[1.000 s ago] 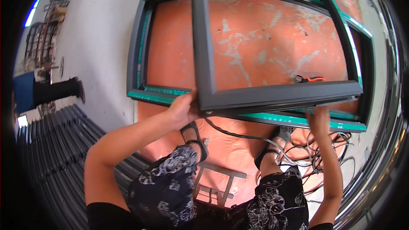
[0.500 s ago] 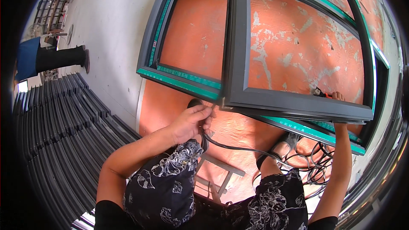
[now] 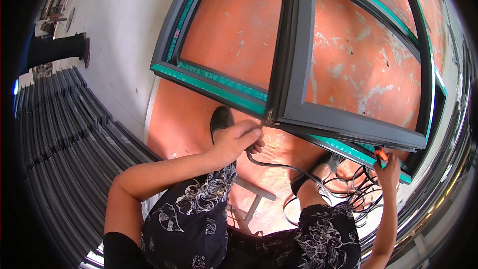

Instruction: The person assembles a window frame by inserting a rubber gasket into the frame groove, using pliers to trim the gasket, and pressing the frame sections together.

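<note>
My left grip [image 3: 238,142] is closed, thumb against fingers, with the black rubber-like strip [image 3: 279,165] at my fingertips, just below the near left corner of the dark grey sash frame [image 3: 348,121]; my fingers hide the strip's tip. My right grip [image 3: 388,170] is wrapped round the orange-handled pliers [image 3: 382,154], beside the sash frame's near right end; I cannot tell how far the pliers' jaws stand apart. The sash frame lies skewed over the green-taped frame [image 3: 209,87], its near left corner jutting past that frame's near rail, and I can't see everything that bears it.

As I judge it, a hard pull on the strip could drag that overhanging corner round or tip it, as neither grip is bracing it. The strip could also snag: it runs low past my right shoe [image 3: 329,165] toward loose black coils [image 3: 354,189], where a tug could tighten a loop or catch my foot. If the pliers slipped, they could scratch the grey finish.

Between my legs a low stool [image 3: 254,201] crowds the orange floor [image 3: 229,40]. Stacked dark profiles [image 3: 64,134] hem in my left side, more long bars curve along my right, and a co-worker's dark trousers [image 3: 59,52] show far left
</note>
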{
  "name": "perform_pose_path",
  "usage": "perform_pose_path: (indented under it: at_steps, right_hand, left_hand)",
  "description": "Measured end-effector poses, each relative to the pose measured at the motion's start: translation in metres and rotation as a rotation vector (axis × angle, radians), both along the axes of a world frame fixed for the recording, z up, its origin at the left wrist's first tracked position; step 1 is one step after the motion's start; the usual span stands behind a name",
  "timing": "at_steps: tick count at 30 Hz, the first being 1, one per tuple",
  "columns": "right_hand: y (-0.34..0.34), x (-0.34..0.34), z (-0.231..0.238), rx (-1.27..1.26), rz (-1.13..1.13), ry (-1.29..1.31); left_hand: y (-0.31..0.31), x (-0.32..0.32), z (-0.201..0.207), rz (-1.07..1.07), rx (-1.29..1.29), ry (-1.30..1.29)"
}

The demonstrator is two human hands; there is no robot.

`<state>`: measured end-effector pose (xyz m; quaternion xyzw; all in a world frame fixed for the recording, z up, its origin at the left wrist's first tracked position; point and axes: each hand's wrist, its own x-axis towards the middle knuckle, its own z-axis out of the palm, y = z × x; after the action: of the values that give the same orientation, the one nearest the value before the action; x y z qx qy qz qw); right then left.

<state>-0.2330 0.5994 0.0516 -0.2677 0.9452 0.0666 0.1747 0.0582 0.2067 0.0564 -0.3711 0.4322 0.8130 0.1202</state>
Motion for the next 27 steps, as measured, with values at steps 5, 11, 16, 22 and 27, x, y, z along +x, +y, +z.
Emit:
perform_pose_path:
  at_steps: [5,11,16,22,27]
  right_hand:
    - [-0.056,0.058,0.036,-0.051,0.060,-0.079]
    - [-0.096,0.081,0.044,-0.400,-0.447,-1.159]
    - [-0.142,0.088,0.084,-0.267,-0.656,-1.553]
    - [-0.211,0.098,0.062,-0.230,-0.074,-1.499]
    - [-0.237,0.095,0.060,-0.220,-0.026,-1.345]
  left_hand:
    - [-0.002,-0.002,0.001,0.023,0.103,-0.065]
    - [-0.012,0.000,0.008,-0.014,0.006,-0.190]
    - [-0.006,-0.016,-0.002,-0.090,-0.009,-0.085]
    - [-0.010,-0.002,0.000,-0.079,-0.026,-0.061]
    - [-0.016,-0.004,0.005,-0.109,-0.042,-0.004]
